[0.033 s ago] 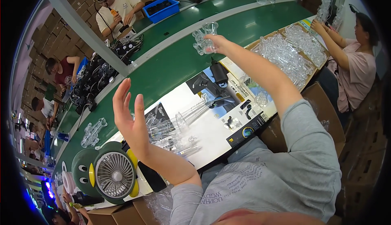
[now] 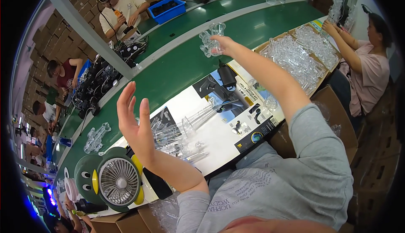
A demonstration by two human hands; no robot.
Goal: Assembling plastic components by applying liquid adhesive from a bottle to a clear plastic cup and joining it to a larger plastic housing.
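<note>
My right hand (image 2: 222, 45) reaches out over the green table and grips a clear plastic part (image 2: 217, 29) with a flared round end and knobbly side pieces. Its fingertips are partly seen through the plastic. My left hand (image 2: 137, 125) is raised with fingers stretched out and holds nothing. Below and beside it, several long clear plastic parts (image 2: 190, 125) lie on a printed white cardboard sheet (image 2: 219, 139). Another clear plastic part (image 2: 97, 137) rests on the green table, left of my left hand.
A green penguin-shaped fan (image 2: 120, 181) stands at the lower left. On the right, an open carton (image 2: 291, 60) is heaped with clear parts, near a seated person (image 2: 367, 64). A black bottle-like object (image 2: 227, 75) lies on the sheet. Across the table are a blue bin (image 2: 167, 10) and co-workers.
</note>
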